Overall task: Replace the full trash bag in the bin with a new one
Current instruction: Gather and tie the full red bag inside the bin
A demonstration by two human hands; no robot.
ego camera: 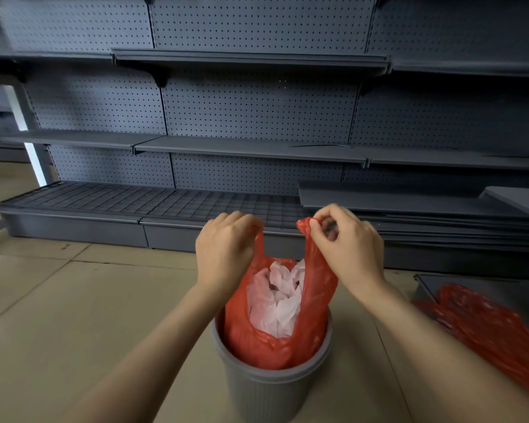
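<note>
- My left hand [225,250] is closed in a fist around one handle loop of the full red bag [310,325]; the handle runs down from under those fingers.
- My right hand [347,244] pinches the other handle between thumb and fingertips [313,228], with a bunch of red plastic sticking up just above them.
- The bag hangs straight below both sets of fingers, its long axis upright, and its lower body sits inside the grey ribbed bin [272,389]. The two handles rise apart from each other in a V, one to each hand.
- White crumpled waste [275,303] fills the open mouth between the handles, below and between my fingers.
- Both hands are level and about equally near the bag; neither has the advantage, so I judge the lift should be shared and go straight up along the bag's axis, to clear the bin's rim without dragging.
- I judge the handles could also be brought together first, since the gap between my fingers leaves the mouth open.
- The spare red bag [486,328] lies on the floor [58,300] well off to the right of my right fingers, so that hand is nearer for picking it up later.
- Risk, as I read it: thin plastic stretching at the pinched handle.
</note>
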